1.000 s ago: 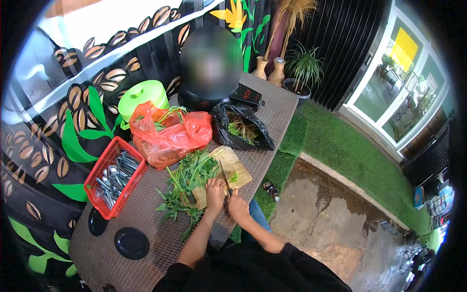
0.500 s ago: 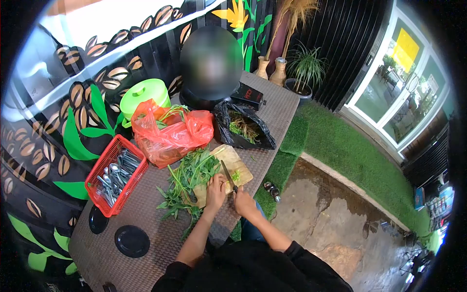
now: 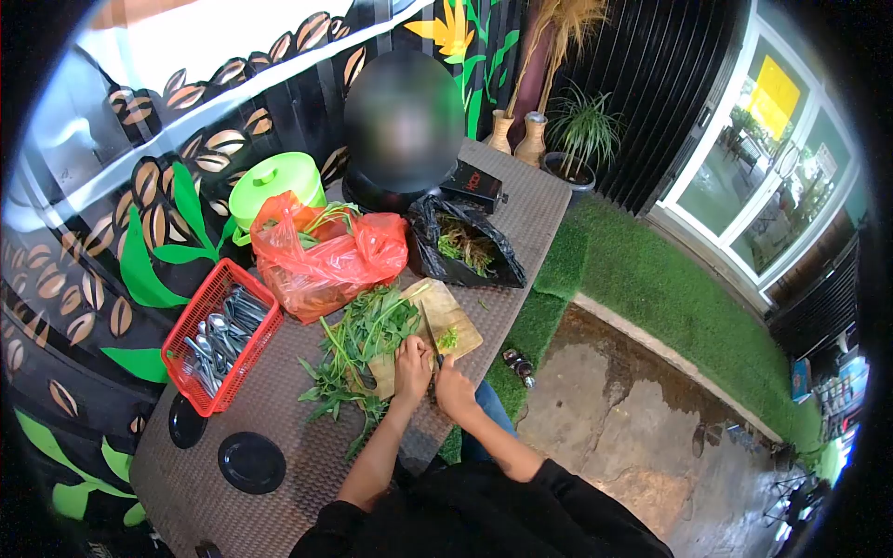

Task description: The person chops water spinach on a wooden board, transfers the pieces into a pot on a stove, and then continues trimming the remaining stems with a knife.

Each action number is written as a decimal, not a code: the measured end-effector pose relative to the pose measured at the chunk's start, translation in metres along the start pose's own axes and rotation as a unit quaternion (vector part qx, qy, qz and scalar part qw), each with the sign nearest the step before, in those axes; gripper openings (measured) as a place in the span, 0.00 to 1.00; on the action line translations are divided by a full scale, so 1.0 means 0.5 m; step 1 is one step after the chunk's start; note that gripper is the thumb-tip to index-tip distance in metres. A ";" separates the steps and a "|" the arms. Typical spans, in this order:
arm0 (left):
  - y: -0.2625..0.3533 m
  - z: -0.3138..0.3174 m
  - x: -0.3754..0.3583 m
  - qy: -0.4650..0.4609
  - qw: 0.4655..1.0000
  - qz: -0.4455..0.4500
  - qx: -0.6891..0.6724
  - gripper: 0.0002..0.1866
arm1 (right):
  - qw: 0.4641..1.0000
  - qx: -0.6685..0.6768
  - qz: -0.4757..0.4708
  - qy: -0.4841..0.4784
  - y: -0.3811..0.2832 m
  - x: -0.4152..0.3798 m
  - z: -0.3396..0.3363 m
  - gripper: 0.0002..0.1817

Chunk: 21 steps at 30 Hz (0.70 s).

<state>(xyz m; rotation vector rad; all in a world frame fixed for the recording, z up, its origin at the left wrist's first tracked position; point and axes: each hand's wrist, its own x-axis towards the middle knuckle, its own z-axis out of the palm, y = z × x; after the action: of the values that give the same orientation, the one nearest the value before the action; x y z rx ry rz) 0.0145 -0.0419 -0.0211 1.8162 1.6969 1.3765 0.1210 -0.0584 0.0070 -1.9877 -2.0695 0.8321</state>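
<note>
My right hand (image 3: 455,390) is closed round the handle of a knife (image 3: 431,332), its blade pointing away over a wooden cutting board (image 3: 460,321). Close on its left, my left hand (image 3: 412,368) presses leafy greens (image 3: 370,327) down on the board, fingers bent together beside the blade. The greens spread from the board onto the table at the left. A small heap of chopped green pieces (image 3: 448,338) lies on the board to the right of the knife.
Behind the board are a red plastic bag (image 3: 330,265) and a black bag with stems (image 3: 465,244). A red basket of cutlery (image 3: 223,335), a green lidded pot (image 3: 276,186) and two black plates (image 3: 252,462) stand on the left. A black box (image 3: 473,186) sits farther back.
My right hand and the knife have shifted slightly left and toward me, so the blade is closer to my left hand. The left hand has barely moved.
</note>
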 end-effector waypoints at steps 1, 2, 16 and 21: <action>-0.003 -0.001 -0.003 0.003 1.000 0.004 0.003 0.10 | 0.999 0.009 -0.023 0.024 0.004 0.006 0.009 0.19; -0.005 -0.002 -0.009 0.000 1.000 0.003 0.005 0.10 | 0.999 0.011 -0.021 0.022 0.011 0.002 0.020 0.19; 0.007 -0.012 -0.012 -0.026 0.999 -0.027 -0.011 0.07 | 0.999 0.006 -0.036 0.030 0.032 0.002 -0.016 0.17; -0.003 -0.011 0.003 -0.048 0.997 -0.041 -0.054 0.09 | 0.998 0.020 -0.053 0.010 0.035 -0.003 -0.041 0.18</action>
<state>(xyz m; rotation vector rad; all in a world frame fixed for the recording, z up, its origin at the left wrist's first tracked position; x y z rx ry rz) 0.0091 -0.0422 -0.0186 1.7063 1.5994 1.2985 0.1464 -0.0546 0.0159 -1.8400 -2.1100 0.8240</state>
